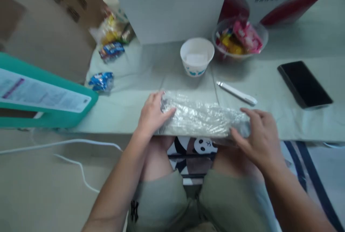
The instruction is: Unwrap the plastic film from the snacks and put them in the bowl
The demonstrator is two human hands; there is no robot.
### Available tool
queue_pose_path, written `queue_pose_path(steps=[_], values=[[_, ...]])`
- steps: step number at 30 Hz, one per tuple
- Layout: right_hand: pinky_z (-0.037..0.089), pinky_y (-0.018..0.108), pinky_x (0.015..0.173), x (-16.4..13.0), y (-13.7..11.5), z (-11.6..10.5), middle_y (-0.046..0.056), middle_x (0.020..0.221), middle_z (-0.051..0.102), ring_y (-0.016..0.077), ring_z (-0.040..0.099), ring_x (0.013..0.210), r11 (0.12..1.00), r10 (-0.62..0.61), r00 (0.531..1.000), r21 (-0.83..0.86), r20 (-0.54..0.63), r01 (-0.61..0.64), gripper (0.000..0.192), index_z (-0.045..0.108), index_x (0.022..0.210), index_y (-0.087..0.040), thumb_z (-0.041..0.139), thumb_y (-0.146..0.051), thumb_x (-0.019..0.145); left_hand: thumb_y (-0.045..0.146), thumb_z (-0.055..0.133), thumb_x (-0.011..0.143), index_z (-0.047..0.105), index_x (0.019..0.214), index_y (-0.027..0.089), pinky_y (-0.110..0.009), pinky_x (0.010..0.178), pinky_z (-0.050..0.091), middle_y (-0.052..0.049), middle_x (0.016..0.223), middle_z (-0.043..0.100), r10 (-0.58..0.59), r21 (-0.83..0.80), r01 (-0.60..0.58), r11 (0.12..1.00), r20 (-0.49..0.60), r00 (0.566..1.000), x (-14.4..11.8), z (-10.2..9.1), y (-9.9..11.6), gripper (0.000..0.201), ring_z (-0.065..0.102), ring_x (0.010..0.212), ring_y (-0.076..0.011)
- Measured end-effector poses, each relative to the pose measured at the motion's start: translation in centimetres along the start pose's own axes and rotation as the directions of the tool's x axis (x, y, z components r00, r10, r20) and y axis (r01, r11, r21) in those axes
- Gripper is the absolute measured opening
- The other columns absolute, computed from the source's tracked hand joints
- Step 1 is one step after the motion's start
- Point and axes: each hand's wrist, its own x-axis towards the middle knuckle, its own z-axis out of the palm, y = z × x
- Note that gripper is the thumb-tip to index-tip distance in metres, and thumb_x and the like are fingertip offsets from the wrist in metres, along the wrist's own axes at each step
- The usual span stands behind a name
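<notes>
A long, crinkled bundle of clear plastic wrap lies along the front edge of the table, its near side at the edge. What, if anything, is inside it cannot be made out. My left hand grips its left end, with the thumb on top and the fingers at the far side. At the other end my right hand holds the plastic between thumb and fingers. Just beyond the bundle, near my right fingers, lies a slim white box cutter or pen.
A paper cup and a bowl of wrapped snacks stand before a large white box. A black phone-like device lies right. Blue snack packets sit left, near a green panel. White cables hang below.
</notes>
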Motion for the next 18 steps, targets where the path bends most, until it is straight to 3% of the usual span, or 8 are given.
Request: queue_pose_path(steps=[3,8,9,11,13,14,16,18], values=[[0.055,0.059,0.095,2.6,-1.2,0.9,0.020,0.125,0.065,0.0392,0.065,0.114,0.986,-0.146,0.986,0.097,0.080,0.138,0.051,0.057,0.134,-0.020,0.066,-0.036,0.086,0.023,0.079,0.074,0.071,0.120,0.023,-0.045,0.106,0.042,-0.011,0.115,0.069,0.036,0.004,-0.037,0.999,0.096,0.995,0.3,-0.1,0.1,0.046,0.057,0.115,-0.0321],[0.049,0.056,0.111,7.7,-3.7,2.3,0.019,0.147,0.058,0.0379,0.056,0.136,0.941,-0.271,0.910,0.283,0.314,0.182,0.070,0.054,0.142,-0.020,0.075,-0.032,0.077,0.013,0.072,0.077,0.075,0.102,0.024,-0.030,0.082,0.047,-0.002,0.085,0.070,0.137,-0.364,-0.022,0.931,0.295,0.946,0.5,-0.4,1.5,0.028,0.062,0.082,-0.0188],[0.051,0.053,0.108,8.4,-4.1,2.3,0.017,0.145,0.061,0.0362,0.058,0.134,0.926,-0.309,0.871,0.331,0.382,0.184,0.066,0.058,0.138,-0.021,0.077,-0.031,0.075,0.013,0.072,0.078,0.075,0.101,0.023,-0.028,0.080,0.047,-0.001,0.085,0.070,0.175,-0.432,-0.014,0.902,0.335,0.926,0.4,-0.7,1.8,0.026,0.062,0.079,-0.0169],[0.056,0.043,0.092,9.5,-4.9,1.9,0.011,0.121,0.074,0.0298,0.069,0.112,0.895,-0.387,0.750,0.413,0.536,0.167,0.037,0.069,0.114,-0.024,0.073,-0.027,0.078,0.015,0.076,0.077,0.074,0.101,0.022,-0.026,0.079,0.049,-0.001,0.083,0.069,0.242,-0.555,-0.005,0.832,0.356,0.903,0.4,-1.3,2.5,0.025,0.063,0.079,-0.0150],[0.050,0.032,0.071,10.1,-5.4,1.3,0.003,0.084,0.075,0.0202,0.069,0.080,0.873,-0.429,0.642,0.473,0.635,0.115,0.005,0.069,0.086,-0.023,0.065,-0.024,0.085,0.014,0.084,0.069,0.071,0.104,0.023,-0.026,0.079,0.053,-0.001,0.086,0.069,0.244,-0.687,0.014,0.727,0.277,0.930,0.5,-2.0,2.8,0.039,0.066,0.080,-0.0147],[0.045,0.029,0.064,10.2,-5.6,1.0,0.000,0.071,0.070,0.0167,0.065,0.069,0.861,-0.429,0.633,0.503,0.645,0.071,0.011,0.066,0.077,-0.022,0.061,-0.024,0.088,0.015,0.088,0.064,0.069,0.107,0.024,-0.026,0.081,0.055,-0.001,0.091,0.070,0.195,-0.757,0.029,0.653,0.205,0.959,0.7,-2.1,2.7,0.048,0.068,0.084,-0.0153],[0.041,0.026,0.060,10.2,-5.9,1.0,-0.001,0.065,0.067,0.0135,0.060,0.061,0.808,-0.371,0.699,0.584,0.612,-0.082,0.018,0.061,0.073,-0.021,0.059,-0.028,0.090,0.024,0.094,0.059,0.066,0.109,0.025,-0.027,0.084,0.059,-0.002,0.104,0.072,-0.002,-0.883,0.082,0.462,0.092,0.996,0.8,-2.0,2.5,0.057,0.071,0.095,-0.0172],[0.045,0.026,0.059,9.7,-6.1,1.6,0.000,0.068,0.070,0.0133,0.062,0.059,0.694,-0.241,0.771,0.660,0.589,-0.288,0.017,0.060,0.078,-0.021,0.059,-0.033,0.090,0.046,0.093,0.061,0.067,0.108,0.021,-0.029,0.087,0.061,-0.007,0.112,0.073,-0.158,-0.934,0.220,0.283,0.180,0.971,0.7,-1.1,2.2,0.060,0.073,0.102,-0.0197]])
